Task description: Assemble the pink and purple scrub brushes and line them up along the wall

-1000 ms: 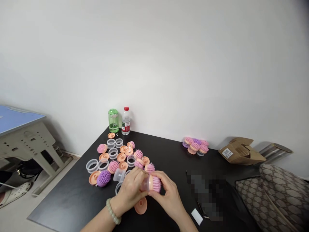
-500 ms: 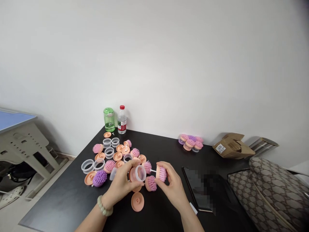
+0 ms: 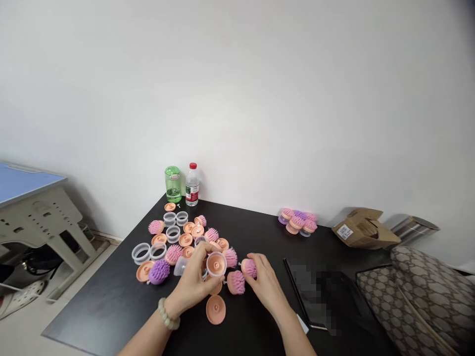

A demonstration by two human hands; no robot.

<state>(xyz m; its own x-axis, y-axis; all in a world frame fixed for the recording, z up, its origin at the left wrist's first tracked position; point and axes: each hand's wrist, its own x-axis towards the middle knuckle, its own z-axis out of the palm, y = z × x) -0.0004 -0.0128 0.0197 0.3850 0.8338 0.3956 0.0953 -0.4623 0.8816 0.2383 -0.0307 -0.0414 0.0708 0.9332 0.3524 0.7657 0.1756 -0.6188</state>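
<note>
Holding a clear ring (image 3: 225,264) in the left hand (image 3: 195,279), thumb and fingers bent round its side, with the round hole turned up toward the eyes. In that hole, a peach disc (image 3: 216,267) with a small knob in the middle; too hard to tell if stuck to the ring. Beads (image 3: 168,316) round the left wrist. Curled round a small pink brush (image 3: 250,267) with the right hand (image 3: 266,284), thumb and fingertips touching it, nearly closed. Hard to tell if lifted or resting on the black table (image 3: 111,306). Between the two hands, another pink brush (image 3: 236,282), tipped on its side. Just below the left hand, a loose peach disc (image 3: 215,310). Farther left, a purple brush (image 3: 160,272) and lots of clear rings (image 3: 141,253). Well apart, near the wall, a heap of brushes (image 3: 298,221).
</note>
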